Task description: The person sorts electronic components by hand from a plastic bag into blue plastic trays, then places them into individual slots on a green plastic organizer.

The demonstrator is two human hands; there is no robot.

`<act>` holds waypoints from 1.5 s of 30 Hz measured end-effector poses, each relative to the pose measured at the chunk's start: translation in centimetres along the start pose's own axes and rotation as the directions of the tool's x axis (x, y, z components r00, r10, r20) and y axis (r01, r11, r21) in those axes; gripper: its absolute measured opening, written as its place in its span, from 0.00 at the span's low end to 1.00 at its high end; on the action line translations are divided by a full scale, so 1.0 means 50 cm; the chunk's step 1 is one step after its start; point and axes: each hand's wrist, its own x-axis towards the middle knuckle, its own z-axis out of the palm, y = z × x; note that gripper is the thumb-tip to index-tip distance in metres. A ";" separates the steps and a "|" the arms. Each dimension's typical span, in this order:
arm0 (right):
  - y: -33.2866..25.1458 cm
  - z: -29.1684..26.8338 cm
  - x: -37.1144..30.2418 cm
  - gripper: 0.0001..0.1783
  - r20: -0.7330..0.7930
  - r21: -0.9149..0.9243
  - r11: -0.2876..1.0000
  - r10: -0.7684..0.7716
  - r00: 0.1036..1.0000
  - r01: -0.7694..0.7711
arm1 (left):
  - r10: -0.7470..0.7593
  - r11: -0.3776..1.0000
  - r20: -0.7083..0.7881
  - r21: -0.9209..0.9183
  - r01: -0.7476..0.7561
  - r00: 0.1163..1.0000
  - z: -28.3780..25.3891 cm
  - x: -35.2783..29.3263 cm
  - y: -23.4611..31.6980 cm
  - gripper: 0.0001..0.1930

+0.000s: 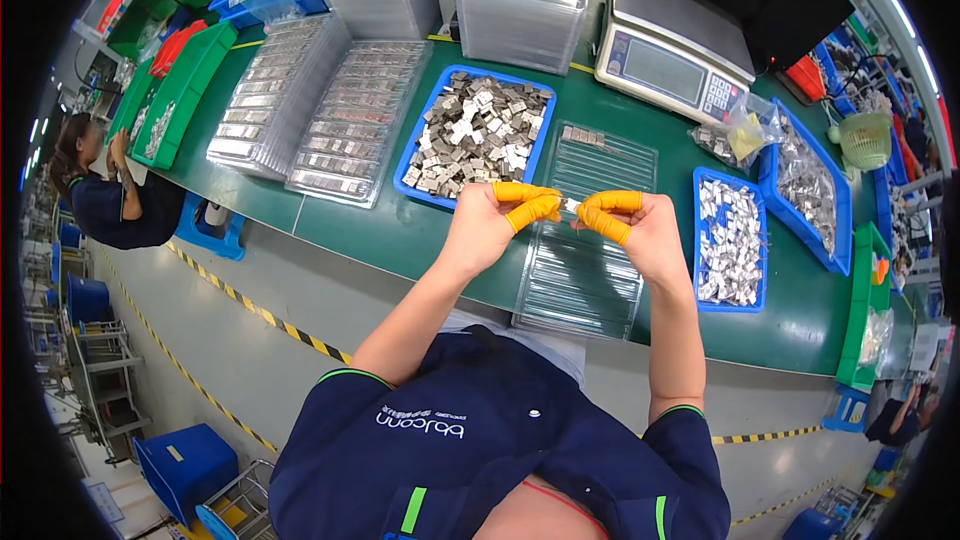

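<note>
hands (484, 222) (652, 230) pinch-tight on silvery piece (570, 205)

A factory workshop is indicated by heaped metal parts (475, 135). The floor (300, 285) is marked with striped tape (240, 300).

The left hand (487, 225) hides the near right corner of the blue parts tray (417, 135). Just right of the tray, yellow finger cots (535, 210) cover most of the silvery part (570, 205) that the right hand (648, 230) also pinches (too small to identify). Beyond the tray, a stack of clear plastic trays (525, 15) is cut off by the top edge. Right of the tray, the scale's display (655, 66) is unreadable; far right, a person (897, 420) is blurred.
</note>
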 end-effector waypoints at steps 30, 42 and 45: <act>0.049 0.022 0.000 0.12 -0.013 -0.014 0.999 -0.047 0.999 0.047 | -0.096 0.986 0.085 -0.131 0.106 0.992 0.012 -0.011 -0.045 0.10; 0.073 0.026 0.020 0.14 -0.027 -0.859 0.354 -0.752 0.659 0.369 | -0.122 0.960 -0.038 -0.257 0.109 0.992 0.042 0.037 -0.055 0.16; 0.073 0.024 0.030 0.13 0.076 -0.881 0.218 -0.809 0.582 0.419 | -0.116 0.993 0.004 -0.033 0.116 0.993 0.046 0.042 -0.053 0.17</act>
